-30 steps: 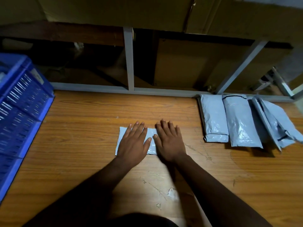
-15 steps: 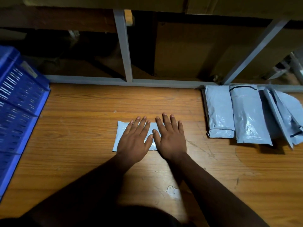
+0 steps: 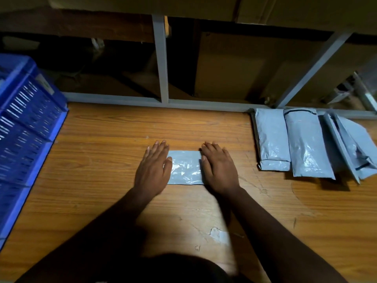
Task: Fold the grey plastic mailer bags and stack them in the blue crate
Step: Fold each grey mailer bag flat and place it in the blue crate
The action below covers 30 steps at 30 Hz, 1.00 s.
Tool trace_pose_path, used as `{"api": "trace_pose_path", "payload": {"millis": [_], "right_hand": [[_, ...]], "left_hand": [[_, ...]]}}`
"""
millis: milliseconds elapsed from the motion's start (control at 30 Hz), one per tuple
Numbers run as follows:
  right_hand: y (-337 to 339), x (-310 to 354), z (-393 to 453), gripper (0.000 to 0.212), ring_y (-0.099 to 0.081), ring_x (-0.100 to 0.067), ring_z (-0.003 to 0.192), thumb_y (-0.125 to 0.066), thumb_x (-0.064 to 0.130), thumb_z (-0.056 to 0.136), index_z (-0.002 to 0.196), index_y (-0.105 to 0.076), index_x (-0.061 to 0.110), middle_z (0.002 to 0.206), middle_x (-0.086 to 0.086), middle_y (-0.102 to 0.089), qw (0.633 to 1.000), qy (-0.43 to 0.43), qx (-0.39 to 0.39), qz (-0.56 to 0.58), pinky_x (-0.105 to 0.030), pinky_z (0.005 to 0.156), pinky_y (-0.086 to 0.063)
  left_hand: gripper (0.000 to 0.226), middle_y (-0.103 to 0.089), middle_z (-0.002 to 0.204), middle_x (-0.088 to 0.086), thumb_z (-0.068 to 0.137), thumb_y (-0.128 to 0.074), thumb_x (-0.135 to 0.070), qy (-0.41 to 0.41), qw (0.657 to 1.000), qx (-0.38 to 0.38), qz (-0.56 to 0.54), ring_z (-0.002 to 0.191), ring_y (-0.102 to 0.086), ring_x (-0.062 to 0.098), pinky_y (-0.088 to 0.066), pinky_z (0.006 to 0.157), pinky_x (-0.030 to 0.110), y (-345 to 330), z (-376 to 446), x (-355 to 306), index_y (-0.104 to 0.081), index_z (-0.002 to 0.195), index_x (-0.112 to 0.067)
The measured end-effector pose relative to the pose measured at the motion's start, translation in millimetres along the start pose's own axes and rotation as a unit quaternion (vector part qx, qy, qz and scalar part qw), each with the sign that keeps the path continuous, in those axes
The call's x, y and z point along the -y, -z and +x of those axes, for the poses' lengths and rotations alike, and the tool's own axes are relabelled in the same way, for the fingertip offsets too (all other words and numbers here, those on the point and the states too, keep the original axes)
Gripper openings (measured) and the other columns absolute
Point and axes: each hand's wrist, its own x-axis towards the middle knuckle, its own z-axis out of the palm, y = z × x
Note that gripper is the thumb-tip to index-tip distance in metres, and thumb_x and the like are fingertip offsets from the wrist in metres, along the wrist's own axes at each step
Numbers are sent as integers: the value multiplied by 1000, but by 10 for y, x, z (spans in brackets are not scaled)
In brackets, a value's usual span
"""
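Note:
A folded grey mailer bag (image 3: 186, 168) lies flat in the middle of the wooden table (image 3: 102, 180). My left hand (image 3: 153, 168) presses its left end with straight fingers. My right hand (image 3: 219, 167) presses its right end the same way, palm down. The bag's middle shows between the two hands. At the far right lies a row of several more grey mailer bags (image 3: 306, 144), partly overlapping. The blue crate (image 3: 26, 127) stands at the table's left edge, its inside hidden from here.
A grey metal frame (image 3: 161, 62) runs along the table's far edge, with brown cardboard boxes (image 3: 234, 66) behind it. A chipped patch (image 3: 219, 234) marks the tabletop near me. Bare wood lies between the crate and my hands.
My hands have slid apart from the bag's middle to its two ends, uncovering the centre of the bag. The bag itself has stayed in place.

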Motion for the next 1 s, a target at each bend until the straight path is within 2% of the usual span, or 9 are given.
{"api": "trace_pose_path", "payload": {"millis": [133,300,433,500,600,667,767,867,1000], "right_hand": [[-207,23,-56,59,-11,-24,159,-23,45,111,163,-27,19,171,0,-21,998,-12,30,-52,-48,128,-10],[-222,48,-34,63,-5,-24,160,-15,49,110,165,-19,19,173,0,-14,996,-32,33,-74,-48,129,-6],[-147,-11,-71,64,-4,-24,160,-22,49,111,165,-13,16,173,-2,-14,998,-11,54,1,-46,129,-4],[-9,-146,-55,67,-15,-22,158,-33,48,109,164,-19,14,170,-4,-24,994,-5,70,80,-42,129,-10],[183,-345,15,72,-42,-24,140,-52,51,99,158,-37,13,152,-8,-50,994,1,78,78,-34,117,-31],[258,-317,93,69,-54,-29,119,-55,55,93,150,-50,17,128,-8,-62,996,12,91,17,-39,101,-43],[390,-141,219,50,-56,-27,105,-68,41,90,135,-65,20,108,-2,-56,992,24,124,13,-35,83,-45],[605,-76,240,30,-57,-17,99,-77,23,88,117,-70,22,107,5,-51,994,24,70,82,-28,75,-43],[782,-45,22,27,-55,-17,105,-73,7,83,100,-62,23,115,4,-55,989,90,-81,90,-26,81,-51]], "left_hand": [[62,-15,171,-2,110,-27,-48,-13,999,12,48,159,-4,16,-2,127,35,-99,-35,25,-22,164,-17],[67,-19,171,4,107,-23,-50,6,995,29,92,159,-10,22,-9,128,40,-115,-4,-3,-24,163,-13],[70,-7,172,1,106,-17,-53,-9,996,69,59,159,-3,21,-1,128,37,-1,-5,13,-13,165,-14],[72,-11,172,-1,103,-18,-56,-38,994,99,29,159,-9,21,-6,128,37,149,53,141,-20,164,-18],[72,-51,146,0,92,-36,-63,-61,995,79,25,135,-43,25,-33,113,37,369,160,298,-52,148,-22],[61,-57,122,-4,87,-59,-64,-50,991,122,-3,118,-47,19,-37,102,34,479,280,316,-63,135,-26],[36,-56,106,-12,80,-81,-55,-43,978,195,-61,108,-49,11,-38,104,33,641,452,237,-71,105,-31],[28,-54,101,-18,78,-85,-46,-59,982,136,-116,98,-53,5,-46,80,33,885,469,121,-66,94,-34],[27,-53,110,-15,84,-76,-20,-135,988,-7,-76,103,-46,6,-44,78,30,1060,235,-84,-60,103,-32]]}}
